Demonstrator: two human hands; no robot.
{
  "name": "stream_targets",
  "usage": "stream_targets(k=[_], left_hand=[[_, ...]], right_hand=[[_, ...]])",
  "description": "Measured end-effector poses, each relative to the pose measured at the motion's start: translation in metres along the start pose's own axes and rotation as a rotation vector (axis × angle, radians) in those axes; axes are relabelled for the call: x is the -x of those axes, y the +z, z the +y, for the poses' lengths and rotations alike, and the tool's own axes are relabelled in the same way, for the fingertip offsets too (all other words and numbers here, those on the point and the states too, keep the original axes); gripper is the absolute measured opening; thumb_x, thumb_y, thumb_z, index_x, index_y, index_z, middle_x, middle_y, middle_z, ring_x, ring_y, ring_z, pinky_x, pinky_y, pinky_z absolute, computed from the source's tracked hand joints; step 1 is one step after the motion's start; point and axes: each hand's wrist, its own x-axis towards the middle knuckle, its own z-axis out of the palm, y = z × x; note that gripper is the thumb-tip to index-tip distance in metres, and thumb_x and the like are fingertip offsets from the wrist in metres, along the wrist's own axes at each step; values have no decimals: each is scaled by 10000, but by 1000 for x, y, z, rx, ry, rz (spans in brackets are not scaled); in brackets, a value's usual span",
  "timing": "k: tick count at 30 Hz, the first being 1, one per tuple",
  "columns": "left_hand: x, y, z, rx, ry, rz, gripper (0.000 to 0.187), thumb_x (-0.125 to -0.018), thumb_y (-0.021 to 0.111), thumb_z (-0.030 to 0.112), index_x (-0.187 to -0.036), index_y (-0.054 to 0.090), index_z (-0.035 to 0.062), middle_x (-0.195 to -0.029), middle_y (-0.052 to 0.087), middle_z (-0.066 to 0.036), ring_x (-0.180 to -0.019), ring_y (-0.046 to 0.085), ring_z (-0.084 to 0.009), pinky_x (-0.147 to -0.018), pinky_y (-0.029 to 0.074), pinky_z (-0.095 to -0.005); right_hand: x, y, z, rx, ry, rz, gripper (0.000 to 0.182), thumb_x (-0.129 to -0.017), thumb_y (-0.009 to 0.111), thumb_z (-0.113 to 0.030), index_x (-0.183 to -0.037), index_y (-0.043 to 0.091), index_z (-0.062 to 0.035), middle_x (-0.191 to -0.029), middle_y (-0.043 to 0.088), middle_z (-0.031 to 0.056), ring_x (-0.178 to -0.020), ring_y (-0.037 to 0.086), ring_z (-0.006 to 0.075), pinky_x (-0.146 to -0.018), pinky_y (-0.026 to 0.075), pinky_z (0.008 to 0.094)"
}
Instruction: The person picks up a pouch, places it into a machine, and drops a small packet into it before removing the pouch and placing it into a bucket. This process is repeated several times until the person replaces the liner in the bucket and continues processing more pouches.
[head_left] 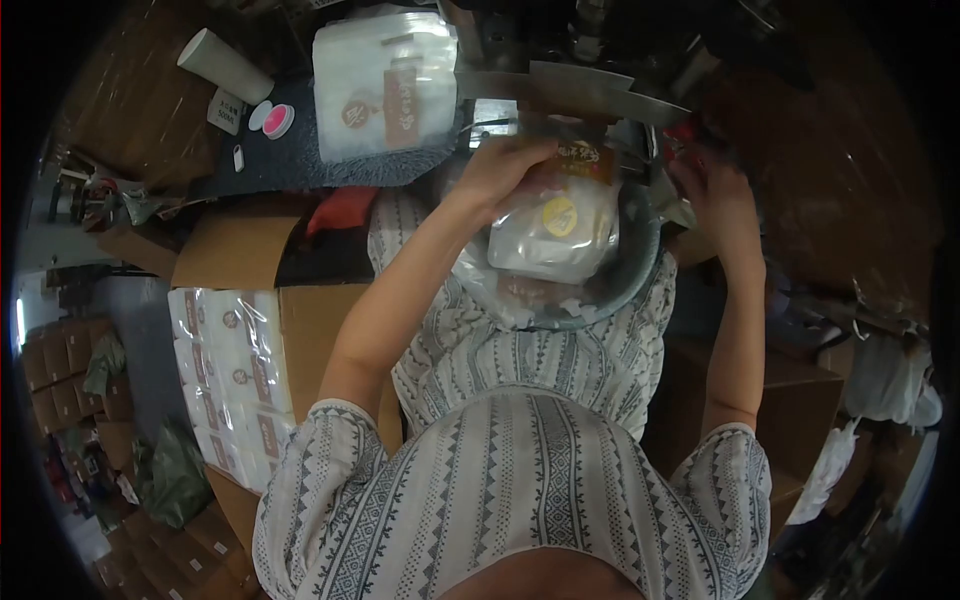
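Note:
My left hand (500, 175) grips the upper left edge of a clear plastic bag (550, 245) with a round yellow label and a brown-gold printed top. The bag is over a grey-green basin (640, 275) on my lap, where more clear plastic and white scraps lie. My right hand (722, 195) is raised to the right of the bag, beside a red item (685, 130) at the metal equipment. Its fingers are bent and in shadow; what they hold cannot be made out. A long metal plate (580, 90) spans the machine just beyond the bag.
A stack of printed plastic bags (385, 90) lies on the dark table at the back left, near a white cup (225, 62) and a small pink tub (278, 121). An open carton (240, 245) with packed white packages (230, 370) stands left. Another carton (745, 410) is at right.

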Motion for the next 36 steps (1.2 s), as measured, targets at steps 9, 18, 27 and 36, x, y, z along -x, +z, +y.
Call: stream_targets(k=[9, 18, 27, 36], left_hand=[[12, -102, 2, -1884, 973, 956, 443, -853, 642, 350, -1113, 578, -3, -1043, 630, -167, -953, 631, -271, -792, 483, -359], [80, -92, -10, -1390, 797, 629, 122, -838, 591, 96, -948, 635, 63, -846, 594, -107, -789, 597, -329, -666, 478, -393], [93, -44, -2, -1294, 872, 520, 116, -811, 622, 65, -924, 648, 59, -814, 595, -113, -709, 596, -333, -600, 482, -388], [92, -38, -3, -1233, 814, 414, 82, -799, 645, 77, -875, 643, 48, -786, 595, -117, -697, 599, -337, -587, 475, -401]], right_hand=[[-6, 36, 73, 276, 202, -22, 206, -872, 465, -105, -1053, 544, -46, -925, 630, 248, -866, 606, 446, -733, 504, 521], [7, -7, -35, -492, -20, -113, 282, -847, 607, -101, -1117, 555, -36, -982, 638, 193, -875, 642, 310, -746, 497, 360], [4, 20, -90, -415, -225, -88, 268, -816, 680, -126, -1049, 599, -21, -1059, 620, 117, -803, 649, 266, -672, 515, 329], [5, 19, -90, -339, -461, 30, 282, -763, 700, -95, -1019, 602, -28, -974, 612, 96, -755, 635, 258, -632, 512, 341]])
